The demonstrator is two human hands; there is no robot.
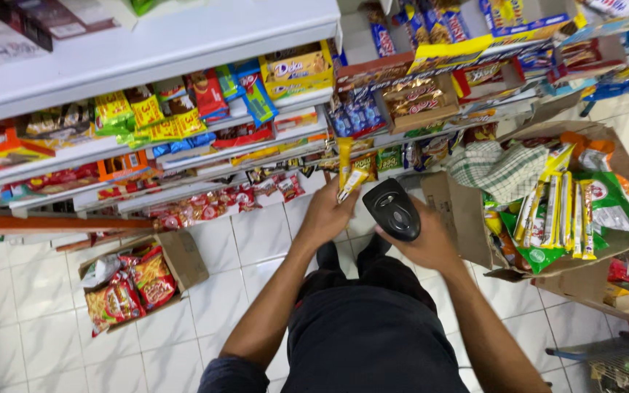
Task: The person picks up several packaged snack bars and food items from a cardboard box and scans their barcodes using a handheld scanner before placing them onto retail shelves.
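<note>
My left hand (327,216) grips a slim yellow snack packet (349,173), held upright in front of the lower shelves. My right hand (429,241) holds a black handheld barcode scanner (393,209), its head close beside the packet. Both arms reach forward over my dark trousers. The store shelves (183,44) ahead carry rows of colourful snack packets.
An open cardboard box (467,218) at the right holds green and yellow snack packets and a checked cloth (500,169). A smaller box (183,258) of red snack bags lies on the white tiled floor at the left. A wire basket (624,364) sits at bottom right.
</note>
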